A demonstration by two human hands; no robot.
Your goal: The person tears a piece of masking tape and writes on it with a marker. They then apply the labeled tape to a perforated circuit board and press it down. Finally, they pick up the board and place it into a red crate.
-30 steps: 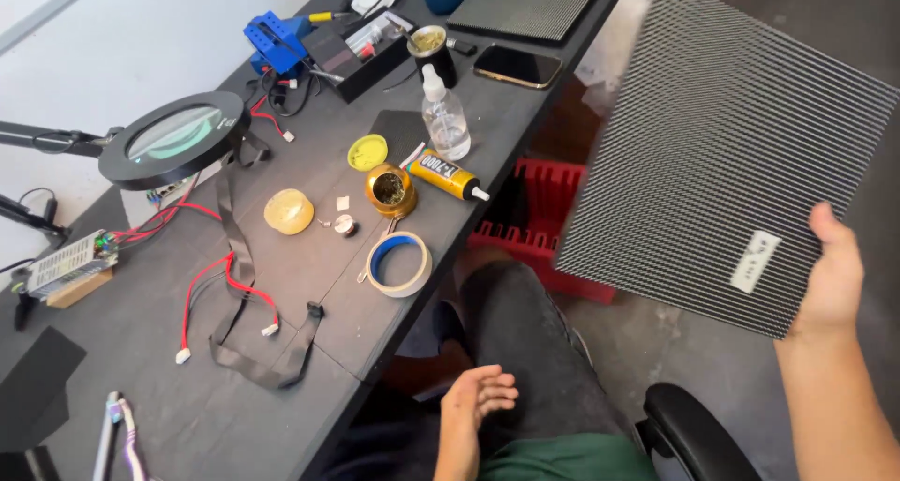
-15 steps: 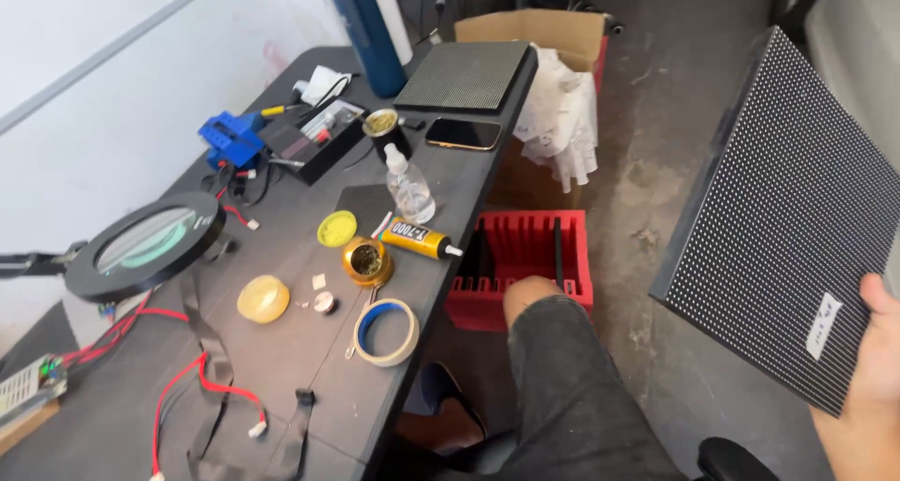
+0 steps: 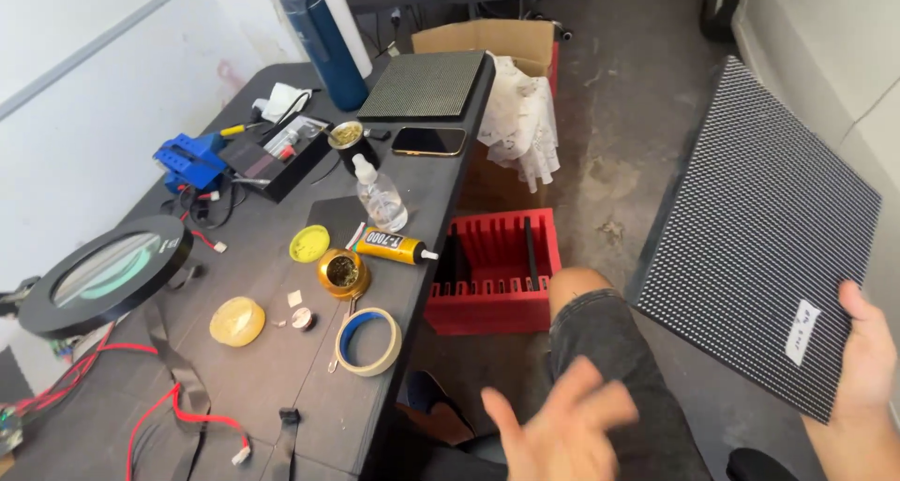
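Currently, a dark dotted panel [image 3: 750, 237] is gripped at its lower corner by the right hand [image 3: 867, 359], well right of the red slotted rack [image 3: 497, 275]. Nothing is held by the left hand [image 3: 558, 434], blurred with fingers spread, below that rack.

Open floor [image 3: 647, 143] lies between the desk [image 3: 281, 368] and the raised panel [image 3: 759, 237] — clear passage there. The red rack [image 3: 497, 275] and cardboard box [image 3: 487, 45] crowd the desk's edge.

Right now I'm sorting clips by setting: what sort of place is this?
Probably an electronics repair bench: a ring magnifier lamp, a glue tube and tape roll on the black table, and a dotted LED-style panel in the right hand.
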